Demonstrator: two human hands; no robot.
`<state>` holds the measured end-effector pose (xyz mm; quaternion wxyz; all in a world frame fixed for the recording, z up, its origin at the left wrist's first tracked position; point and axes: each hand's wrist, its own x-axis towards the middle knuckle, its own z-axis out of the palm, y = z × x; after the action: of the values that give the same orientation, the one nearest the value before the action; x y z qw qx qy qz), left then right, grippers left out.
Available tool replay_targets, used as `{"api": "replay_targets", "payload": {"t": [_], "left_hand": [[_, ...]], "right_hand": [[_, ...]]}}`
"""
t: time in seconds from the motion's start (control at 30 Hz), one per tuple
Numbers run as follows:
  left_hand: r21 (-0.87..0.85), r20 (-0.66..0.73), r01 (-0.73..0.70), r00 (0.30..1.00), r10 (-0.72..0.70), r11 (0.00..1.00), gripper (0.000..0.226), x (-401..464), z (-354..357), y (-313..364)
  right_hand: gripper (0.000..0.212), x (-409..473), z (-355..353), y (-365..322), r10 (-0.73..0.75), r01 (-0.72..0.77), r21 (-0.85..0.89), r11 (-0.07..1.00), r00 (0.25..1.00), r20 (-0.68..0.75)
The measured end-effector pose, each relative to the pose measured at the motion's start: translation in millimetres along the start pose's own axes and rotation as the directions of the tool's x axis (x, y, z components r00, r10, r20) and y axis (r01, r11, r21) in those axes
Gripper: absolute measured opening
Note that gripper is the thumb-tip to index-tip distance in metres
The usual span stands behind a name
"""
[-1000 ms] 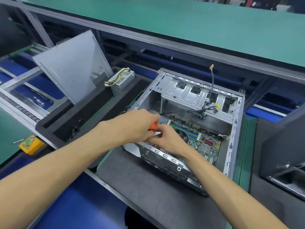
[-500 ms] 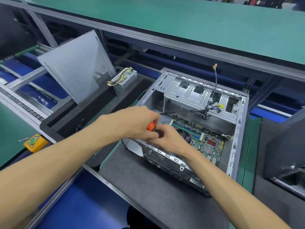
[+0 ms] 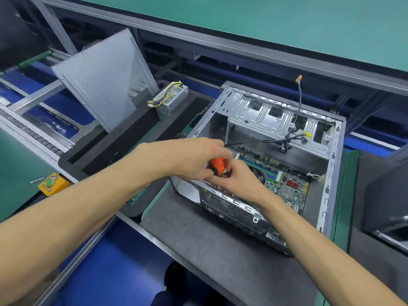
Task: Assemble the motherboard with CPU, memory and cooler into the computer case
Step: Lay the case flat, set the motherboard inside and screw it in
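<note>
An open grey computer case (image 3: 331, 173) lies on its side on a dark mat. The green motherboard (image 3: 287, 184) lies flat inside it, partly hidden by my hands. My left hand (image 3: 194, 160) is closed around an orange-handled screwdriver (image 3: 217, 165) at the case's near-left corner. My right hand (image 3: 238, 184) reaches into the case just beside it, its fingers meeting the screwdriver below the handle. The tool's tip is hidden. Black cables (image 3: 287, 138) with a yellow plug hang over the drive cage (image 3: 265, 115).
The case's side panel (image 3: 103, 85) leans upright at the left, with a power supply (image 3: 170, 102) and its coloured wires beside it on black foam (image 3: 123, 146). A yellow box (image 3: 51, 184) sits at the far left. A green shelf (image 3: 287, 23) runs above.
Both hands stayed at the near-left corner of the case; the orange handle shows more between them now. The view has shifted slightly.
</note>
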<state>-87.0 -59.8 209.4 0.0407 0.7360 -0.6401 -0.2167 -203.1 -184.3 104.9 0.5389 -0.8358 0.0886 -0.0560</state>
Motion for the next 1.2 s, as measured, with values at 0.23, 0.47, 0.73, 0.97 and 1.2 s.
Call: {"api": "replay_targets", "payload": {"t": [0.23,0.47,0.73,0.97,1.2], "left_hand": [[-0.423,-0.420,-0.138,0.906,-0.059,0.895,0.017,-23,-21,-29],[-0.574,-0.519,-0.112,0.816,-0.255,0.811,0.015,-54,-16,-117],[-0.693,-0.164,0.202,0.891,-0.423,0.692,0.016,-89,27,-238],[-0.817,0.098,0.313,0.902,-0.420,0.483,0.014,-91,85,-278],[-0.564,0.087,0.407,0.894,-0.439,0.718,0.024,-69,139,-284]], "right_hand": [[0.030,0,-6,-50,-0.053,0.127,0.167,0.978,0.920,-0.389],[0.045,41,24,-111,0.049,0.319,0.666,0.675,0.880,-0.472],[0.032,101,132,-127,0.251,0.158,0.952,0.262,0.941,-0.226],[0.059,111,200,-92,0.398,0.086,0.982,0.166,0.906,-0.146],[0.017,99,223,-56,0.537,-0.194,0.755,0.626,0.810,-0.237]]}}
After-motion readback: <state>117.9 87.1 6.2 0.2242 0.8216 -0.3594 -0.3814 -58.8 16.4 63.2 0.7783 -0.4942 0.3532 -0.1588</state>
